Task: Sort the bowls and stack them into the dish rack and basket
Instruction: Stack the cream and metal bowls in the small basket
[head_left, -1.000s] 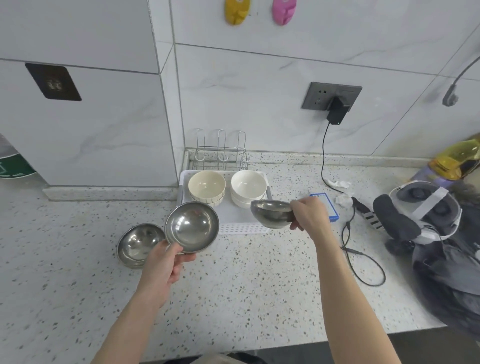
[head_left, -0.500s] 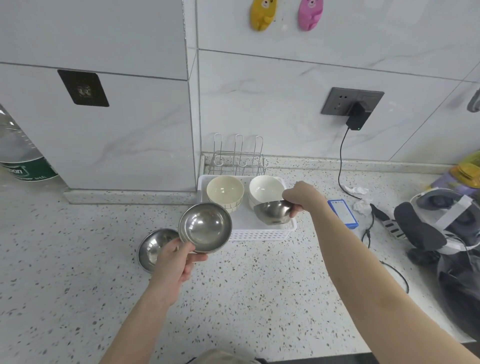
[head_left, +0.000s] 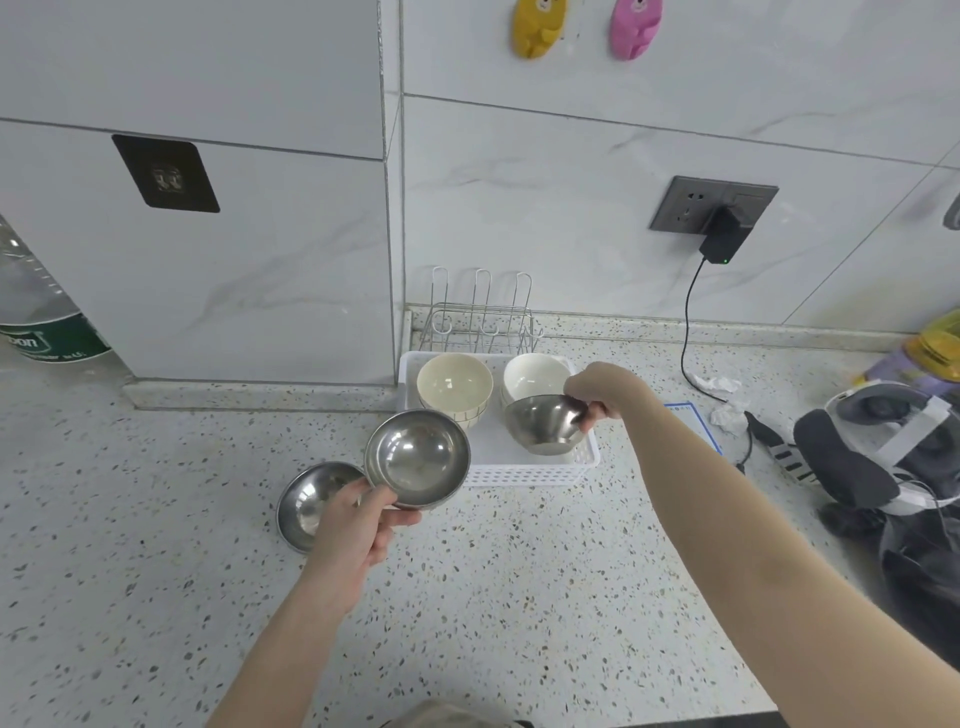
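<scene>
My left hand (head_left: 358, 525) grips the near rim of a steel bowl (head_left: 418, 457), held tilted above the counter just left of the white plastic basket (head_left: 524, 475). My right hand (head_left: 602, 389) pinches the rim of a second steel bowl (head_left: 543, 423), low over the basket's front right part. A third steel bowl (head_left: 311, 499) lies on the counter, partly behind my left hand. At the back of the basket sit a stack of cream bowls (head_left: 454, 387) and a stack of white bowls (head_left: 532, 374). A wire dish rack (head_left: 483, 317) stands behind the basket against the wall.
A blue-edged card (head_left: 693, 421), crumpled tissue (head_left: 724, 397), a charger cable (head_left: 688, 322) and a headset (head_left: 883, 447) lie to the right. A large water bottle (head_left: 36, 317) stands at far left. A wall block juts out at left behind the counter.
My right hand has carried its steel bowl away from me and down over the basket's front right. My left hand's bowl has shifted slightly toward the basket. The camera view moved closer.
</scene>
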